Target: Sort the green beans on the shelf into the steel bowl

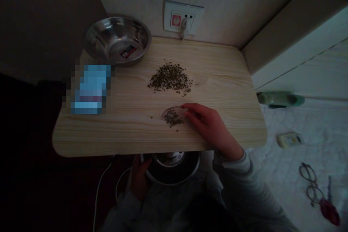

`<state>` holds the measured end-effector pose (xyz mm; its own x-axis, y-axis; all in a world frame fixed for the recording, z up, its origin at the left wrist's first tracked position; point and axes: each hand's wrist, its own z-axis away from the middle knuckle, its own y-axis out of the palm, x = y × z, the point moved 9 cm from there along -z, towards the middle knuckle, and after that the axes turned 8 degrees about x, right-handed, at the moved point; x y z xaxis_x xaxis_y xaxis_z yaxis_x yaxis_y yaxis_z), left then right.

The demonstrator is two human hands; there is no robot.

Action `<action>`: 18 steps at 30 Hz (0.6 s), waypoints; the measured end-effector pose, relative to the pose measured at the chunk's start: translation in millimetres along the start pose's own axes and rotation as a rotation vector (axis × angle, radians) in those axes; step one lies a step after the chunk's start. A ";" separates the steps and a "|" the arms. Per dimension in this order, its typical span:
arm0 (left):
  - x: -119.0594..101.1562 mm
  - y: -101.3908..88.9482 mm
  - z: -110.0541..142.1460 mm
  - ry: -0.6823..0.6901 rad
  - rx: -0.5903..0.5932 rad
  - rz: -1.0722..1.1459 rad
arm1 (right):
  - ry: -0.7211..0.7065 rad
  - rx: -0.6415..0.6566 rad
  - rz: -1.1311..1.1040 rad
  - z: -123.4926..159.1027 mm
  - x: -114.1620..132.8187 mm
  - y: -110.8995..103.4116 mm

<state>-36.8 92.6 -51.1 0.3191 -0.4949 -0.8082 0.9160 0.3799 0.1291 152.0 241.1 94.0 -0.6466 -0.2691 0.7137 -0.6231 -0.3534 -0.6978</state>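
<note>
My right hand (210, 125) reaches over the wooden table, its thumb and fingers pinching the rim of a clear round lid-like disc (176, 109). The disc lies low at the tabletop, and small dark grains (172, 119) show at it and by its front edge. Farther back sits a larger heap of greenish-brown grains (170, 77), like mung beans. Below the front edge, my left hand (140, 179) grips the left rim of a dark round pot (174, 174) with a pale rim. A shiny metal part shows in the pot; the tabletop hides its far side.
A steel basin (118, 40) stands at the table's back left, with a blurred-out phone-like object (91, 88) in front. A plug sits in the wall socket (183, 18). On the white bedding at right lie a green bottle (281, 99), a small box (289, 139) and glasses (311, 185).
</note>
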 end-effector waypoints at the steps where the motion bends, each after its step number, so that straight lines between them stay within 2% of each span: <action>1: 2.6 -1.1 -0.7 0.001 -0.001 0.004 | -0.005 0.006 0.002 1.5 1.5 0.6; 5: 7.1 -3.0 -1.9 -0.010 -0.008 0.021 | -0.031 0.034 0.002 6.8 6.6 3.9; 9: -0.8 0.2 -0.9 0.006 0.017 -0.018 | -0.031 0.011 0.010 10.5 9.9 5.0; 12: -2.8 -1.7 -1.0 0.033 0.001 -0.052 | -0.045 0.042 0.022 11.7 13.4 9.4; 18: 11.5 -7.1 -3.4 -0.008 -0.033 -0.005 | -0.019 0.005 0.036 11.3 10.0 4.3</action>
<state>-40.5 86.9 -63.3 0.3169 -0.5032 -0.8039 0.9089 0.4034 0.1058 147.8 226.8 98.9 -0.6602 -0.2988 0.6891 -0.5970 -0.3479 -0.7229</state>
